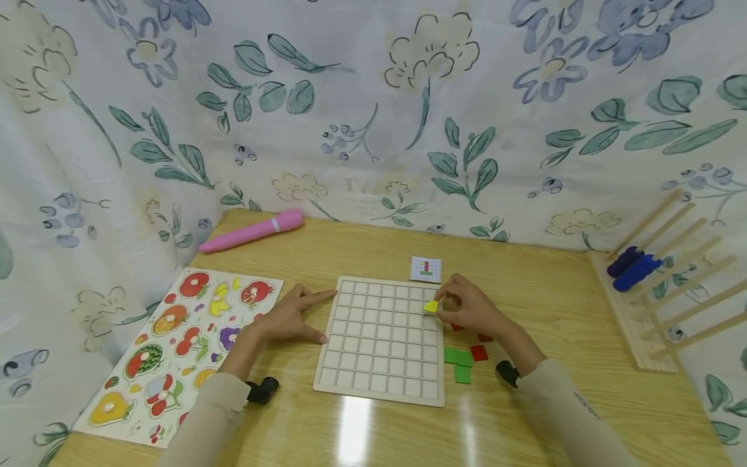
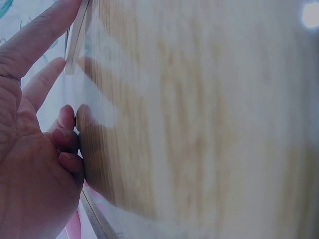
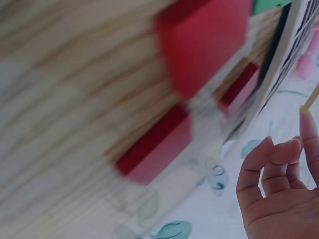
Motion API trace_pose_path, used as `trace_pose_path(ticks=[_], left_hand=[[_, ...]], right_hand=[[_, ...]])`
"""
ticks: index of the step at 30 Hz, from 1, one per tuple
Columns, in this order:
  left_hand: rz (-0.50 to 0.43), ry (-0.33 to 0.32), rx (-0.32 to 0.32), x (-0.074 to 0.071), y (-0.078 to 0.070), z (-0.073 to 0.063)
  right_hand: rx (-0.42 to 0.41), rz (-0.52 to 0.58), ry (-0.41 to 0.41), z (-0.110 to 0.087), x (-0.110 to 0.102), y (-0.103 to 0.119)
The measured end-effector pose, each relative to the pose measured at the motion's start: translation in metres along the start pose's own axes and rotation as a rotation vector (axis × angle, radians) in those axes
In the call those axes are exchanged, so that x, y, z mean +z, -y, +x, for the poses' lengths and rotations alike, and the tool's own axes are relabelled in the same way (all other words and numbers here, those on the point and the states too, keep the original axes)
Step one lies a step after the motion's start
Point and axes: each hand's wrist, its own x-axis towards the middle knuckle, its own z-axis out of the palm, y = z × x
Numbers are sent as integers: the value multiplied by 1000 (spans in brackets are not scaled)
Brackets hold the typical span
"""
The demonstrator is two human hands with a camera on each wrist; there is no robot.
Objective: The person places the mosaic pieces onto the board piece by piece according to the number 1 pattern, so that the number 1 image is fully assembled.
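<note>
A pale wooden grid board with rows of square recesses lies on the table. My right hand pinches a small yellow tile between thumb and finger over the board's upper right edge. In the right wrist view the tile's thin edge shows at the fingertip. My left hand is at the board's left side, index finger and thumb spread along the rim, the other fingers loosely bent in the left wrist view. Beside the board's right edge lie green tiles and red tiles, some partly under my right hand.
Behind the board lies a small card with a coloured grid pattern. A fruit puzzle board is at the left, a pink pen-shaped object behind it. On the right stands a wooden peg rack with blue beads. A floral curtain hangs behind.
</note>
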Motion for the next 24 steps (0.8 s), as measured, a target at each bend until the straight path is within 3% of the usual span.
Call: trace_pose_path(ticks=[12, 24], left_hand=[[-26, -10, 5, 0, 1, 1], [-41, 0, -8, -1, -1, 0]], right_hand=[[-12, 37, 84, 29, 21, 24], [-34, -10, 122, 52, 39, 36]])
